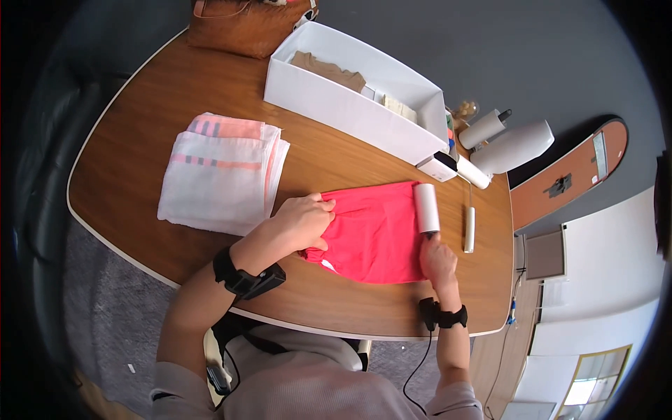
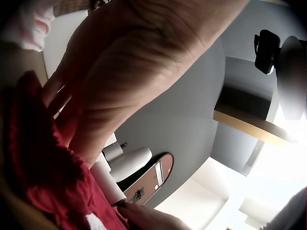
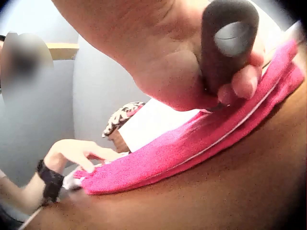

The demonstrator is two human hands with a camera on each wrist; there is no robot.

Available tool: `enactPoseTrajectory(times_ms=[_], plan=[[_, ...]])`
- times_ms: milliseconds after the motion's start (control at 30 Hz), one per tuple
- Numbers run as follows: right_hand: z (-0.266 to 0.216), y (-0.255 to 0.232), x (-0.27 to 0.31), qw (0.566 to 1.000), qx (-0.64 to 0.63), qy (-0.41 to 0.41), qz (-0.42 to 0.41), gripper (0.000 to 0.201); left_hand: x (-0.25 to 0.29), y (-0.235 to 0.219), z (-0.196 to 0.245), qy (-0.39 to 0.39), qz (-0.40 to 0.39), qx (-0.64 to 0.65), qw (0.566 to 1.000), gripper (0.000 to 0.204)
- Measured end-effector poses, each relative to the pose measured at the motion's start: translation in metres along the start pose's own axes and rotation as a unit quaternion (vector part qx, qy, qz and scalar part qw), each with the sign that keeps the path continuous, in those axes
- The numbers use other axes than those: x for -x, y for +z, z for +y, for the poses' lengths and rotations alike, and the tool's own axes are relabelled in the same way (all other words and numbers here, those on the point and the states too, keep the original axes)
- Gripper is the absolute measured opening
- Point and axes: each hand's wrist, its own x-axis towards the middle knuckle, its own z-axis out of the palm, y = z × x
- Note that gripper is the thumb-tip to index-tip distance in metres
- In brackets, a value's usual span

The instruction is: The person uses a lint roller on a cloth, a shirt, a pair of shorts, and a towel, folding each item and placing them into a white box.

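Note:
A bright pink garment (image 1: 371, 234) lies spread on the wooden table, with a gathered edge and a white tag at its left end. My left hand (image 1: 302, 222) rests on that end, fingers pressing the fabric and thumb near the lower corner. At the opposite edge, my right hand (image 1: 439, 263) grips the dark handle (image 3: 228, 48) of a lint roller (image 1: 425, 208). The roller's white cylinder lies along the garment's right edge. From the right wrist, the fingers show curled round the handle, close over the pink cloth.
A folded white cloth with pink stripes (image 1: 217, 178) lies left of the garment. Behind stands a long white box (image 1: 343, 115) holding folded fabric, beside a brown bag (image 1: 241, 28). White cylindrical items (image 1: 514, 147) and a thin white stick (image 1: 470, 229) are at the right.

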Motion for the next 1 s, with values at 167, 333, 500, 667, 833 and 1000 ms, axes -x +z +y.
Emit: enactPoseTrajectory(times_ms=[167,333,500,667,833,1000], plan=[[0.044,0.011,-0.014,0.998,-0.041,0.049,0.017,0.037,0.002,-0.002,0.003,-0.006,-0.019,-0.007,1.000,0.057],[0.029,-0.020,0.010,0.991,-0.119,0.052,0.040,0.032,0.002,0.000,0.004,-0.030,-0.027,-0.056,0.998,0.062],[-0.029,-0.025,0.070,0.956,-0.126,-0.243,0.108,0.025,-0.008,0.002,0.004,-0.063,-0.018,-0.089,0.994,0.066],[-0.056,-0.012,0.081,0.969,-0.088,-0.232,0.002,0.031,-0.011,0.004,-0.003,-0.084,-0.005,-0.060,0.995,0.066],[-0.018,0.006,0.045,0.987,-0.029,-0.145,0.070,0.032,-0.010,0.000,-0.003,-0.078,-0.018,-0.031,0.996,0.068],[0.014,0.008,0.014,0.998,-0.059,-0.006,0.000,0.034,-0.009,0.001,-0.004,-0.068,-0.016,-0.024,0.997,0.069]])
